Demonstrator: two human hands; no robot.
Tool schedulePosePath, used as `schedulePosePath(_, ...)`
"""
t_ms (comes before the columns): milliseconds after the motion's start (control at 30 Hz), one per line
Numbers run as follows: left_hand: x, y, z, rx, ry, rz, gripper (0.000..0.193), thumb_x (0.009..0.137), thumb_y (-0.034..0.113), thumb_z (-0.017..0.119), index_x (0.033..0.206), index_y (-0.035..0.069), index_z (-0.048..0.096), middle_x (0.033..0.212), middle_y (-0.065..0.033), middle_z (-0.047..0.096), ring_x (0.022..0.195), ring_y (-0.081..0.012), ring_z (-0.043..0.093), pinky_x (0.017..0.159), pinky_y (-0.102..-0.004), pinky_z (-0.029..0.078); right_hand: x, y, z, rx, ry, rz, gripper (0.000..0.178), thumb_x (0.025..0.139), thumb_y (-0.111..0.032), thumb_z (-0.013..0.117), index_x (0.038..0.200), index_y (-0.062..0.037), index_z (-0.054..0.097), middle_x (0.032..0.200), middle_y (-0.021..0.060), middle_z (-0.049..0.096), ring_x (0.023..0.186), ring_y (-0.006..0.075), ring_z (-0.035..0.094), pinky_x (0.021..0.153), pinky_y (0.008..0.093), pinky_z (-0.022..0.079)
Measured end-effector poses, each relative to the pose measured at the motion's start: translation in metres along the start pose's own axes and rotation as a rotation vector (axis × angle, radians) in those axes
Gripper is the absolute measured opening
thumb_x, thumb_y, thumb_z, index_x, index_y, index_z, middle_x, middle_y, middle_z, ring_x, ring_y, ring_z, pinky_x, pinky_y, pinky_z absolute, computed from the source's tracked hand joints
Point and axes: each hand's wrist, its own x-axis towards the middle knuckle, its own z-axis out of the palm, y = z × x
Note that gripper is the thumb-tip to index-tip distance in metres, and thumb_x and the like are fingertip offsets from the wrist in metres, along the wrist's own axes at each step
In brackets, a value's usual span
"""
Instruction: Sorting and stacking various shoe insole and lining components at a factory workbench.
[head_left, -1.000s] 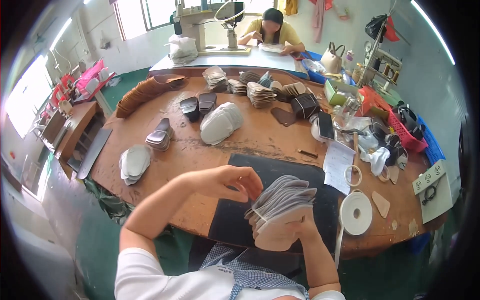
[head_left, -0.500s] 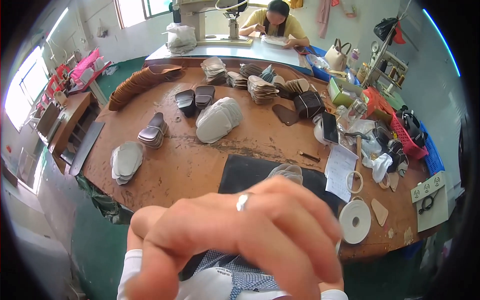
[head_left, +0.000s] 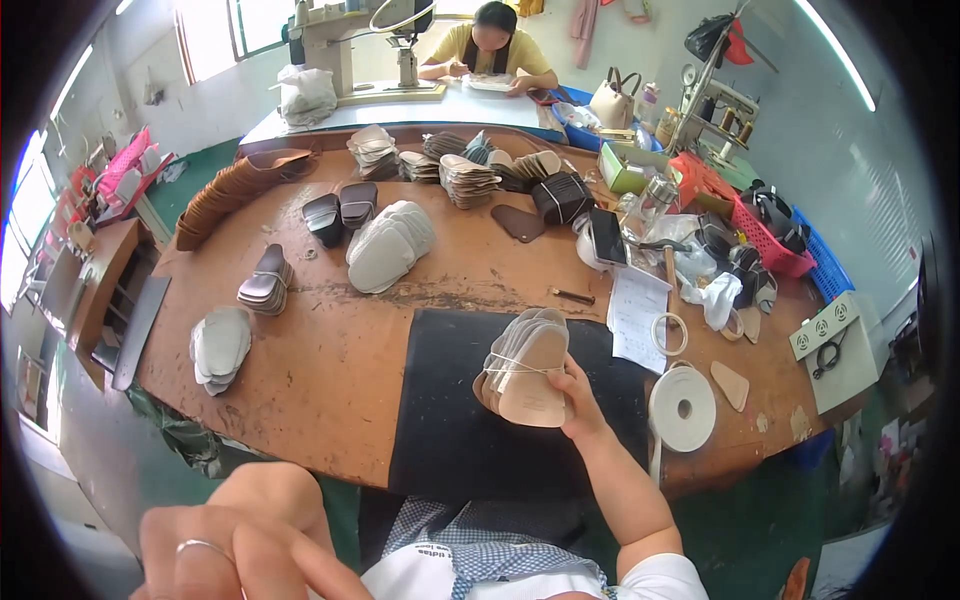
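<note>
A bundle of flat, insole-shaped pieces [head_left: 540, 375] in beige and grey, with a pale band around its middle, is gripped in my right hand [head_left: 577, 400]. My right thumb lies along the bundle's right edge, and the other fingers are mostly hidden behind it. The bundle is held tilted above a black mat [head_left: 450, 420]. Close to the camera at the lower left is my left hand [head_left: 230, 530], a ring on one finger. Its fingers bend down, and their tips leave the picture, so I cannot tell whether they hold anything.
Stacks of grey and pale pieces [head_left: 390, 248] stand across the brown table [head_left: 330, 390]. To the right are a white tape roll [head_left: 690, 425], a written sheet [head_left: 638, 310], a phone [head_left: 608, 237] and a pink basket [head_left: 765, 240]. Another person [head_left: 490, 50] sits at the far side.
My left hand has dropped from the middle of the view to the lower left. My right hand with the banded bundle now shows above the mat. The whole view has shifted slightly.
</note>
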Motion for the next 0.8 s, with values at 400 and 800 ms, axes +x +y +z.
schedulePosePath(400, -0.033, -0.097, -0.03, -0.222, -0.157, 0.953, 0.08, 0.096, 0.073, 0.049, 0.13, 0.001, 0.06, 0.118, -0.0223, 0.068, 0.129, -0.0373, 0.054, 0.109, -0.0579, 0.043, 0.006, 0.003, 0.016, -0.164, -0.01, -0.093, 0.078, 0.091, -0.039, 0.072, 0.149, 0.0018, 0.042, 0.14, 0.0134, 0.058, 0.128, 0.0236, 0.059, 0.11, 0.0368, 0.046)
schedulePosePath(800, -0.03, -0.099, -0.024, -0.091, -0.114, 0.851, 0.09, 0.103, 0.072, 0.028, 0.119, -0.007, 0.069, 0.126, -0.0369, 0.06, 0.142, -0.0493, 0.034, 0.111, -0.072, 0.032, 0.0, 0.0, 0.008, -0.117, 0.005, -0.029, 0.07, 0.089, -0.033, 0.078, 0.144, -0.0008, 0.047, 0.131, 0.0094, 0.061, 0.121, 0.0181, 0.061, 0.104, 0.0332, 0.049)
